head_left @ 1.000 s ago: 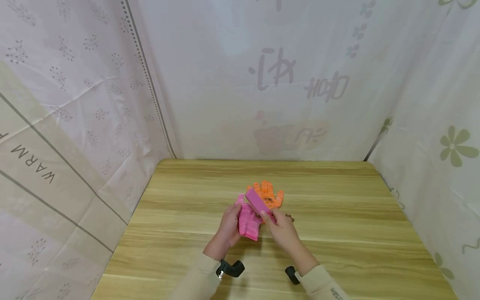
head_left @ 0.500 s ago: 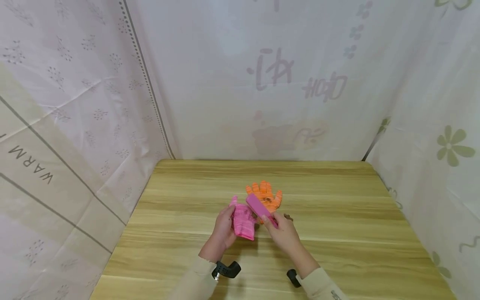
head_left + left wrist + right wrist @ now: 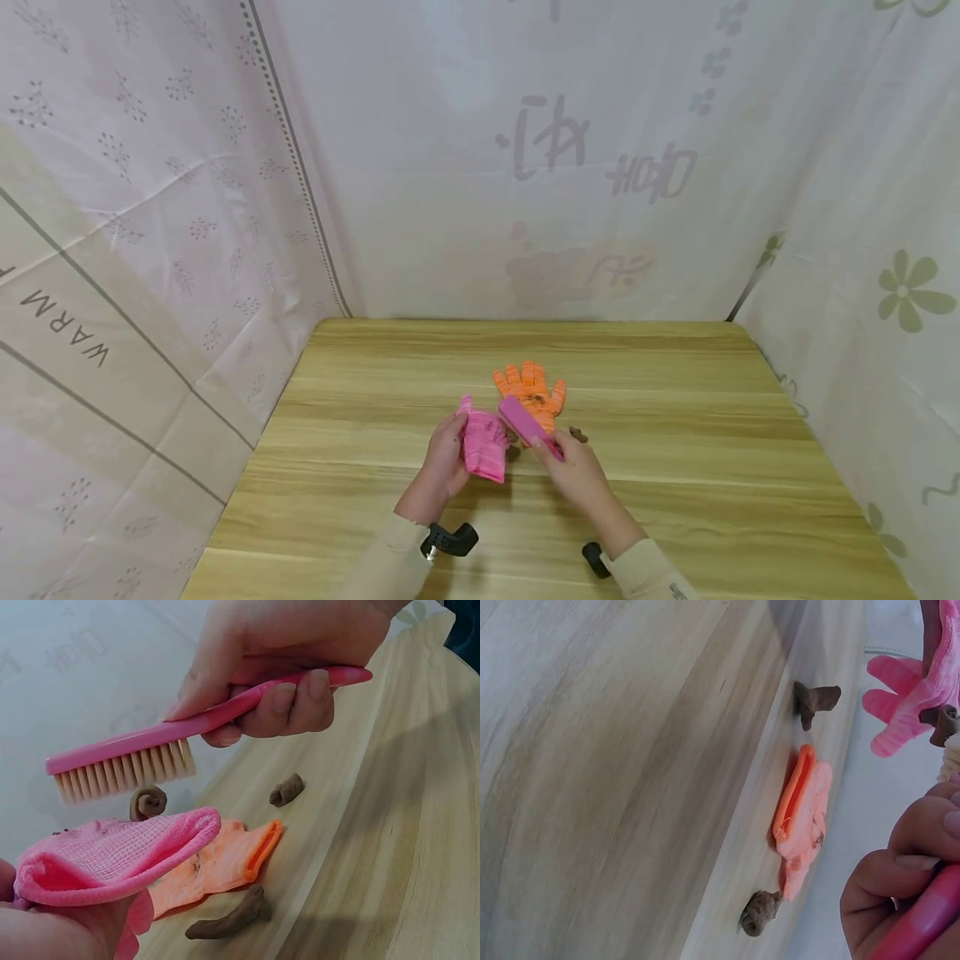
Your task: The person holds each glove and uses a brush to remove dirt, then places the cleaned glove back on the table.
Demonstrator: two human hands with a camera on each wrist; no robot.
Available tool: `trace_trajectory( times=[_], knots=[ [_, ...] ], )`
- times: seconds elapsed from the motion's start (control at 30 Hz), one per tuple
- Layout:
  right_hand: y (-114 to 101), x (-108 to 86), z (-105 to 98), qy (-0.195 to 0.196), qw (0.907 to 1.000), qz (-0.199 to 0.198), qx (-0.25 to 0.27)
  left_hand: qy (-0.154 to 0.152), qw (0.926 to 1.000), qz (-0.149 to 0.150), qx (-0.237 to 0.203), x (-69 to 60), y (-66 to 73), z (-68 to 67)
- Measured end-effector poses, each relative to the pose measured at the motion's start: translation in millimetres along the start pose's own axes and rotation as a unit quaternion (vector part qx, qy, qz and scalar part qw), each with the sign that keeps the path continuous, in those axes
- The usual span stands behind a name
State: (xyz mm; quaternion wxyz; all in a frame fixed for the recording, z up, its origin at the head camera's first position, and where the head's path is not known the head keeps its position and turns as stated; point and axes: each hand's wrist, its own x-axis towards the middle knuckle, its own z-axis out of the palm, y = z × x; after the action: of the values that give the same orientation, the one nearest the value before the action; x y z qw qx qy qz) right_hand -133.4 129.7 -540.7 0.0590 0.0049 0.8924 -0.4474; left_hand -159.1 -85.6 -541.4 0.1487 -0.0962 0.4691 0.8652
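The pink glove (image 3: pixel 485 450) is ribbed knit with a soft, gaping cuff; it is held up over the desk (image 3: pixel 675 433), left of the middle. On it sits a curled brown lump (image 3: pixel 148 802), smooth like clay. The brush (image 3: pixel 120 750) has a glossy pink back, a tapering handle and rows of pale bristles, pointing down just above the glove.

The left grip (image 3: pixel 447 458) is closed on the glove's side, thumb uppermost. The right grip (image 3: pixel 576 471) wraps the brush handle, fingers curled underneath. The glove looks creased, with dark specks near the lump.

Beyond, the orange glove (image 3: pixel 532 398) lies flat, dark-smudged, its fingers toward the desk's far edge. 2 brown pieces (image 3: pixel 286 790) lie on either side of it. Printed cloth (image 3: pixel 450 167) hangs behind the far edge.
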Motion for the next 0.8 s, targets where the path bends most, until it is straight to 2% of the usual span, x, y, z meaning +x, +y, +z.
trace_trajectory(
  times=[0.17,0.4,0.63,0.8],
  knots=[
    [3.0,-0.6,-2.7,-0.006,0.9998,0.003,-0.018,0.008,1.0000,-0.002,0.002,0.8,-1.4,-2.4],
    [6.5,-1.0,-3.8,-0.011,0.9996,0.004,-0.027,-0.001,0.9999,-0.007,0.015,2.4,-1.1,-5.4],
    [10.6,0.3,-3.8,-0.008,0.9993,0.008,-0.035,0.010,0.9998,-0.004,0.014,3.2,0.2,-5.9],
    [9.0,-1.1,-6.3,-0.009,0.9992,0.019,-0.035,0.005,0.9998,-0.002,0.019,4.4,1.7,-7.9]
  ],
)
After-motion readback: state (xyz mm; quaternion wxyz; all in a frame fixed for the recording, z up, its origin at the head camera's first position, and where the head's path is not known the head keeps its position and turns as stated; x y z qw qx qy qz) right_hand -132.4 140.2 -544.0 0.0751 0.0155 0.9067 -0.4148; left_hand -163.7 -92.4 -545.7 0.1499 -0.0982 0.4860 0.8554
